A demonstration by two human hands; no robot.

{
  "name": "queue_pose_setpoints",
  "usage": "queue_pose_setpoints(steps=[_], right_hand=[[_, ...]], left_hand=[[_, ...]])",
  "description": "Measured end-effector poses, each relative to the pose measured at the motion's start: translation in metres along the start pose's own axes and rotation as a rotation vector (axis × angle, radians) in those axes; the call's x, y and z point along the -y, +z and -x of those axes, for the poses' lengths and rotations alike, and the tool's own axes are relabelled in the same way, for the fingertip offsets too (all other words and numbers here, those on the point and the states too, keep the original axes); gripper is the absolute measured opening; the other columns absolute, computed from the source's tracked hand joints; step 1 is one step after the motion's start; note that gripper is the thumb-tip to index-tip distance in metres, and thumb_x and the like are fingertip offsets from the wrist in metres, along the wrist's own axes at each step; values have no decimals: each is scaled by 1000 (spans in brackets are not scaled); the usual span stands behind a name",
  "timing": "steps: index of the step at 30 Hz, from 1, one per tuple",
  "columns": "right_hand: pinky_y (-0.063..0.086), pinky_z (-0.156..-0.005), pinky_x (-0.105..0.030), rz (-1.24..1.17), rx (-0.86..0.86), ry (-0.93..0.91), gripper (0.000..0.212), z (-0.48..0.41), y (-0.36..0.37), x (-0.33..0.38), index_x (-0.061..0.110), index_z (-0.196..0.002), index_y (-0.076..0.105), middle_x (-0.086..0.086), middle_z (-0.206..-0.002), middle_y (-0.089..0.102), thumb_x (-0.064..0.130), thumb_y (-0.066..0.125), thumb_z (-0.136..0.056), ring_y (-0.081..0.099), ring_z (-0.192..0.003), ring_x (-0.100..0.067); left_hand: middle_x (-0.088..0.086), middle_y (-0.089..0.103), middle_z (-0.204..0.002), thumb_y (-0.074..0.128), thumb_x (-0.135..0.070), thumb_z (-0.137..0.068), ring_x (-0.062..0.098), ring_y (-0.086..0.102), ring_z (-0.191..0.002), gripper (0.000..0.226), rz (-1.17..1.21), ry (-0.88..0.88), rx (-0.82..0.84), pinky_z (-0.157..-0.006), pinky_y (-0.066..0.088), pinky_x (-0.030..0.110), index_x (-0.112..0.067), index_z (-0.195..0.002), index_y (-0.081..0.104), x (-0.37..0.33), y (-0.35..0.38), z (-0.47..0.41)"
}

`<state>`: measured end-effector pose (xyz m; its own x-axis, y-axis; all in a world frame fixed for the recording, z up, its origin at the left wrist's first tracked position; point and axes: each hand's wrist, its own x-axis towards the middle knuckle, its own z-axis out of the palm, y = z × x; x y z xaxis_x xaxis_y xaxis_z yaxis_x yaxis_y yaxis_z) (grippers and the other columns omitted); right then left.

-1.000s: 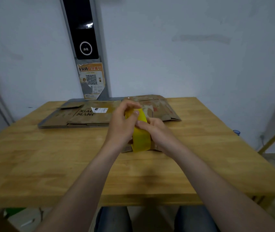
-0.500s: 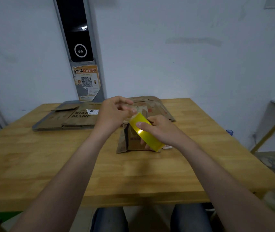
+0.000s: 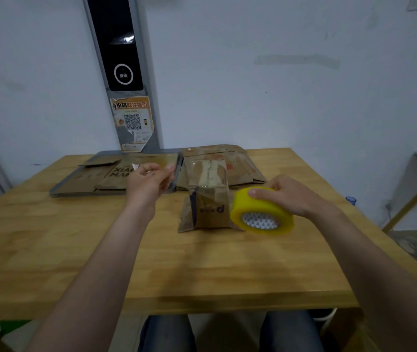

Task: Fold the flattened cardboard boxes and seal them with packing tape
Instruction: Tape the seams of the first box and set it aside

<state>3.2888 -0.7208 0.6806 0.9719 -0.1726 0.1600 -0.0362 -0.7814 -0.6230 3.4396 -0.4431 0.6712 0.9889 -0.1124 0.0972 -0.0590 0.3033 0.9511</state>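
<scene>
My right hand grips a yellow roll of packing tape from above, just right of a small folded cardboard box that stands on the wooden table. The box has a pale strip of tape along its top. My left hand hovers left of the box with thumb and fingers pinched together, apparently on the tape's free end; the clear strip itself is blurred and hard to make out. Flattened cardboard boxes lie at the back of the table, more behind the small box.
A grey post with a black screen and a QR sticker stands against the wall behind the table. A metal shelf frame is off the table's right edge. My knees show under the near edge.
My hands have drawn apart: the right carried the tape roll to the right of the small box and turned it on its side, while the left moved left and back, still pinched.
</scene>
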Motion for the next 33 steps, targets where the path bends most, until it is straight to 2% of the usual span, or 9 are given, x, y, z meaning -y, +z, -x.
queue_pose_setpoints(steps=[3,8,13,17,22,25,28,31,33], right_hand=[[29,-54,-34,121,-163,3,78,-16,2,-8,5,-61,60,-4,-55,40,82,59,-69,40,-52,-19],[32,-53,-30,366,-284,-7,66,-40,1,-4,15,-58,60,1,-59,53,78,60,-80,54,-59,-18],[30,-55,-29,480,-285,-15,58,-64,2,-1,26,-64,62,6,-69,52,82,57,-77,57,-74,-21],[29,-52,-28,561,-257,2,68,-85,10,-7,18,-76,72,4,-72,52,84,56,-75,52,-69,-19],[31,-53,-30,537,-196,-7,65,-109,24,-13,19,-78,65,8,-72,50,84,58,-74,51,-66,-15],[36,-60,-33,525,-180,0,63,-119,30,-16,20,-87,64,14,-76,43,82,60,-76,50,-71,-17],[34,-56,-31,505,-181,10,65,-127,34,-21,18,-90,73,13,-75,46,81,61,-78,49,-67,-13],[26,-51,-26,467,-189,16,58,-131,38,-25,22,-77,67,15,-72,43,80,63,-77,40,-62,0],[21,-50,-26,437,-194,0,53,-130,40,-25,29,-60,49,16,-64,38,77,66,-77,36,-57,0]], left_hand=[[3,79,-91,86,-20,-81,10,75,-76,34,56,-76,-67,-71,54,29,-19,-105,63,26,-2,-3],[4,80,-95,82,-18,-85,13,77,-86,33,157,-100,-156,-75,55,29,-19,-109,60,54,4,-9],[2,80,-96,82,-18,-85,13,77,-88,35,202,-121,-181,-79,56,29,-18,-113,61,70,6,-20],[2,80,-95,81,-18,-87,12,77,-87,29,198,-142,-199,-77,56,28,-18,-107,60,84,6,-32],[5,80,-90,83,-16,-85,13,77,-85,23,160,-182,-254,-74,56,26,-13,-99,65,106,11,-44],[4,79,-83,83,-15,-84,13,77,-81,21,115,-175,-301,-68,57,23,-9,-98,70,115,20,-51],[0,78,-75,84,-14,-83,6,75,-69,21,9,-98,-357,-60,56,18,-6,-96,69,123,29,-55],[-1,76,-78,82,-20,-85,6,74,-72,18,-199,33,-389,-64,58,24,-13,-89,65,129,35,-54],[-6,72,-79,77,-26,-90,0,68,-69,17,-371,122,-380,-58,50,17,-20,-85,61,131,35,-50]])
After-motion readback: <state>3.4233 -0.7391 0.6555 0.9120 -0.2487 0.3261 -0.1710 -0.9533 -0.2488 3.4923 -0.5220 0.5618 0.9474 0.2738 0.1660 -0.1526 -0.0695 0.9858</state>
